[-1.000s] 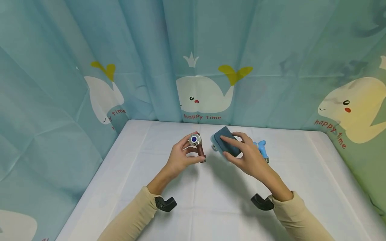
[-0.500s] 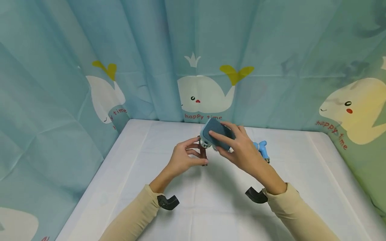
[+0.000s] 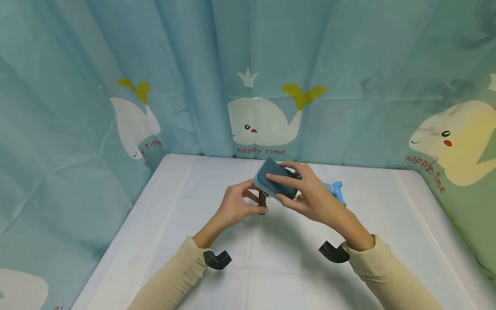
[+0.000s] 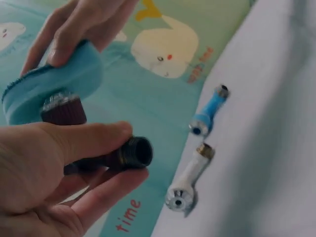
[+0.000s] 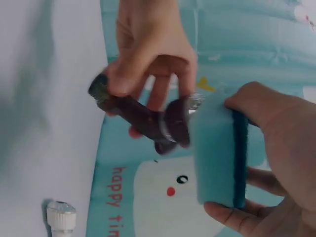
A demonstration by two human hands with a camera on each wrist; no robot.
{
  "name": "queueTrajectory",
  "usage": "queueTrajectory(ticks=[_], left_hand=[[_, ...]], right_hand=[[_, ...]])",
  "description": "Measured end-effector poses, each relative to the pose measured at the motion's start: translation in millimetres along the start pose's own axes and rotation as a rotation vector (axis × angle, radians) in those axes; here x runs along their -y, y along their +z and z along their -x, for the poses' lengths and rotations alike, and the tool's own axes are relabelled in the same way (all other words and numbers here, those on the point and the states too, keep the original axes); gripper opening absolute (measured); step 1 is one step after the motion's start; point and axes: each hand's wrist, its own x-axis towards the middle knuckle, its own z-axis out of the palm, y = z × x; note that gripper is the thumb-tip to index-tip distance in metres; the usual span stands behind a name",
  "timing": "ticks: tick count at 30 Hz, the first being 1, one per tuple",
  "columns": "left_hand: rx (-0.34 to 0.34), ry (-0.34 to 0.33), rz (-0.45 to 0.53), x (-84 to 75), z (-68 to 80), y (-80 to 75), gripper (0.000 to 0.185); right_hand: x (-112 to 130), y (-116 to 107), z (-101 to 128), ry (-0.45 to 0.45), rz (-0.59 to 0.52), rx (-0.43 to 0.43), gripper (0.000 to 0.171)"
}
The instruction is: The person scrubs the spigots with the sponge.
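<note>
My left hand (image 3: 237, 204) pinches a dark brown faucet-like fitting (image 5: 138, 116) near its open threaded end, thumb on one side and fingers on the other. Its round head has a chrome face. My right hand (image 3: 310, 189) grips a two-layer sponge (image 3: 277, 177), light blue below and darker blue on top. In the right wrist view, the sponge's light layer lies against the chrome face, partly hiding it. Both things are held above the table. Beyond the right hand lie a blue fitting (image 4: 212, 111) and a white fitting (image 4: 190, 177) of similar shape.
The white-covered table (image 3: 201, 275) ends at a blue-green curtain (image 3: 193, 86) printed with whales, behind and to both sides. A black wrist mount (image 3: 218, 260) sits at the left cuff and another black mount (image 3: 334, 252) at the right cuff.
The right hand has brought the sponge leftward to the fitting's chrome head, which faced the head camera before. In the last half second the sponge has dipped slightly. The left hand has shifted little.
</note>
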Motion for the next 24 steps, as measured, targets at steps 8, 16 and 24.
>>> queueTrajectory(ticks=[8,16,24], left_hand=[[0.082,-0.096,0.202,-0.3,-0.1,-3.8,0.083],[0.006,-0.299,0.685,0.8,-3.9,-2.8,0.076],[0.021,-0.339,0.676,-3.6,-7.2,-0.7,0.078]], right_hand=[[-3.8,3.9,3.3,0.068,-0.055,-0.053,0.05],[-5.7,23.1,11.8,0.107,-0.101,-0.156,0.053],[-9.0,25.1,6.5,-0.003,0.045,-0.217,0.054]])
